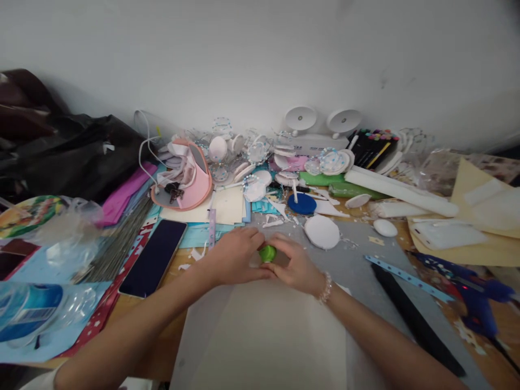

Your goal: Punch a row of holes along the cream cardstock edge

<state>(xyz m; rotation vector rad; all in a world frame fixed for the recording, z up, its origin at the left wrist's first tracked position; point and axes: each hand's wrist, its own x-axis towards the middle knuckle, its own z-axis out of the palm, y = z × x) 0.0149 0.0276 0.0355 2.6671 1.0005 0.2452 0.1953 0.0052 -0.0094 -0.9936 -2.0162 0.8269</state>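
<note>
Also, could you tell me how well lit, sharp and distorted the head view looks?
Head view: soft, even light, faint shadows; wide-angle distortion bows the wall line and stretches the blue bottle at the left edge; the left hand and right hand at the green piece look slightly soft.

Phone (153,257) on L, screen dark; blue ruler (408,278) + glue gun (475,295) on R; white foam oval (322,231) just beside blue disc (301,204).

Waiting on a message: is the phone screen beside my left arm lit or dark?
Dark. The phone lies face up left of the left hand holding the green piece, its screen plain black.
</note>
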